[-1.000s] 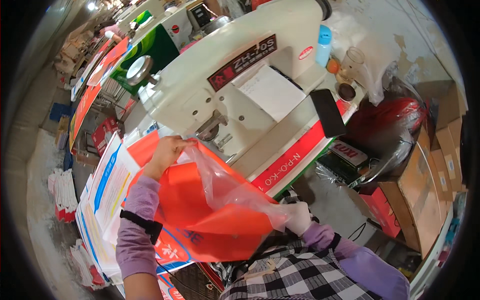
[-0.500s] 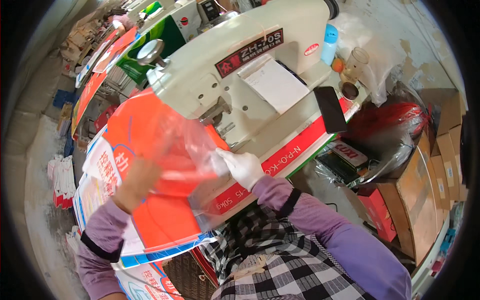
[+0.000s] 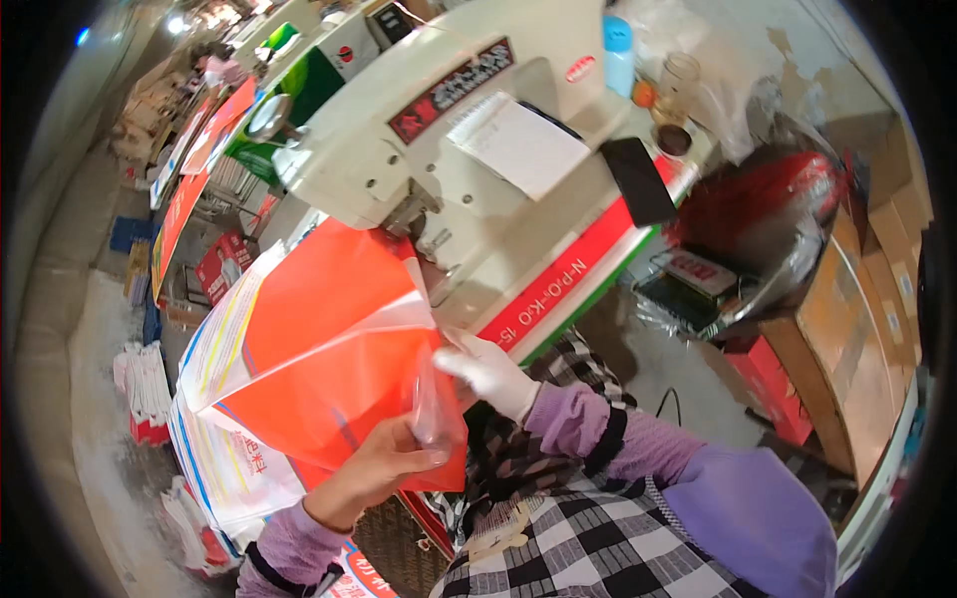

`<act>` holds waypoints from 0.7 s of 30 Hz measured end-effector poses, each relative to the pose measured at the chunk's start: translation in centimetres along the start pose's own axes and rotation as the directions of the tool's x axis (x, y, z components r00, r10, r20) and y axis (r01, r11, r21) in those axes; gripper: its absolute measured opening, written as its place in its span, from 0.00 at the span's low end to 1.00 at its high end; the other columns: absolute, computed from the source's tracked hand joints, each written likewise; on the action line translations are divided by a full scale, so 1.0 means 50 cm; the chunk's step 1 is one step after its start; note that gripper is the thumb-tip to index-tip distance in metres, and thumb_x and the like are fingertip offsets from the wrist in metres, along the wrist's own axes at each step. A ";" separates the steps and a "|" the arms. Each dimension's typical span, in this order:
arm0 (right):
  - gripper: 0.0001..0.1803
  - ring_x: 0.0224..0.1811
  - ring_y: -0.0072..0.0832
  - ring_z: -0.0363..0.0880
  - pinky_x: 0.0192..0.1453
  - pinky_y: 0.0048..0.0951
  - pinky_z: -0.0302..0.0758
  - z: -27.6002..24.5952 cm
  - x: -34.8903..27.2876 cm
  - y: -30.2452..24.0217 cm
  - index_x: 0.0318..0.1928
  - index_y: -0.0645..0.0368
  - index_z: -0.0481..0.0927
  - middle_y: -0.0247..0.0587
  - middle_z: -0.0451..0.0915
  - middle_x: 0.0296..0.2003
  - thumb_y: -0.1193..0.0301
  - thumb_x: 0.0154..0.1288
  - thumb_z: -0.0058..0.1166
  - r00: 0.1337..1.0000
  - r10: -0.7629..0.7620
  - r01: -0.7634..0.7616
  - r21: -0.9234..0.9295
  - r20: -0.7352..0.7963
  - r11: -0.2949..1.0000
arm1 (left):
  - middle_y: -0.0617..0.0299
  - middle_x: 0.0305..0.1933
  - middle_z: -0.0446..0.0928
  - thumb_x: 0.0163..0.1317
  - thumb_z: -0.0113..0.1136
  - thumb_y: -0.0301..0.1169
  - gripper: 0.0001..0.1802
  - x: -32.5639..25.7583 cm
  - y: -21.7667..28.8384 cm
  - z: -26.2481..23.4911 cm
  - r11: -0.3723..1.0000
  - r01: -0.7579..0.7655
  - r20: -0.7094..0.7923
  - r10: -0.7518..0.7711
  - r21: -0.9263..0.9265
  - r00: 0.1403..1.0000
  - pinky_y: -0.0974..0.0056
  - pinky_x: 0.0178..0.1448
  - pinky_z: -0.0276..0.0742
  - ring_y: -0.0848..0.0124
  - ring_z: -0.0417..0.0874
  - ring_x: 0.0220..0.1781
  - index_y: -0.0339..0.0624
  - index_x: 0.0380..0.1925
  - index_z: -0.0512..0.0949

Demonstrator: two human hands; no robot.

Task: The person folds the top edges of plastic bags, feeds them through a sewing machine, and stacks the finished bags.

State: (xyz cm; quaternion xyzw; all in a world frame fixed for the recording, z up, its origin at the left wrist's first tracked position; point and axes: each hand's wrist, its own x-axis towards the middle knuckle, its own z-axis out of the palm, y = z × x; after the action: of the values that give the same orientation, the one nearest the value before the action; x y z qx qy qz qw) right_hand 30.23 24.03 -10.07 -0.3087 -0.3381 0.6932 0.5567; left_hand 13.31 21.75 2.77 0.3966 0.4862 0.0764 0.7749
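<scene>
A large orange-and-white printed plastic sack [image 3: 309,349] lies spread in front of me, with a crease running across it. My left hand [image 3: 384,460], bare, pinches the sack's near edge together with some clear plastic film [image 3: 434,409]. In a white glove, my right hand [image 3: 488,371] grips the sack's right edge beside the machine bed; its fingertips are partly covered by the film. The far corner of the sack reaches under the head of a cream industrial sewing machine [image 3: 439,130], close to its needle area [image 3: 414,219].
On the machine bed lie a paper pad [image 3: 523,145] and a black phone [image 3: 638,181]. Behind them stand a blue bottle [image 3: 618,55] and a glass jar [image 3: 680,80]. Cardboard boxes [image 3: 827,349] fill the right side. Stacked sacks [image 3: 145,384] lie at left; another person [image 3: 217,65] is far back.
My left hand has come down and right, now on the sack's near edge. The sack has turned and folded across its middle. My right hand has shifted slightly toward me.
</scene>
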 end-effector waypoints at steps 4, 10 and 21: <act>0.37 0.58 0.27 0.74 0.60 0.30 0.73 0.007 -0.053 -0.021 0.72 0.63 0.58 0.41 0.74 0.59 0.76 0.63 0.56 0.981 0.187 -0.192 0.118 0.050 0.974 | 0.58 0.27 0.78 0.40 0.64 0.20 0.10 0.058 0.100 0.040 0.134 -0.445 0.371 0.372 0.886 0.851 0.55 0.39 0.75 0.59 0.81 0.35 0.45 0.26 0.80; 0.37 0.40 0.54 0.83 0.46 0.42 0.79 0.003 -0.205 -0.006 0.72 0.54 0.58 0.63 0.81 0.35 0.78 0.60 0.46 0.990 0.108 -0.141 -0.575 -0.092 0.806 | 0.61 0.18 0.76 0.52 0.60 0.31 0.05 0.099 0.091 0.129 -0.522 -0.440 0.555 0.077 0.730 0.828 0.55 0.29 0.73 0.59 0.81 0.23 0.44 0.22 0.78; 0.42 0.24 0.50 0.80 0.32 0.49 0.77 -0.007 -0.184 -0.053 0.76 0.52 0.50 0.53 0.79 0.22 0.70 0.62 0.50 0.990 0.114 -0.121 -0.891 -0.078 0.438 | 0.59 0.34 0.79 0.59 0.59 0.34 0.10 0.127 0.115 0.065 -0.235 -0.791 0.823 0.083 0.564 0.562 0.53 0.41 0.79 0.58 0.81 0.37 0.42 0.37 0.78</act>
State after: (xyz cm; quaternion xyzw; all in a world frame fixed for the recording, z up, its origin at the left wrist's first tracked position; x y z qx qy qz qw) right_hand 33.75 15.46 -7.63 -0.5800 -0.6276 0.4479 0.2629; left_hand 20.76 27.09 3.02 0.9608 -0.0303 -0.0900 0.2606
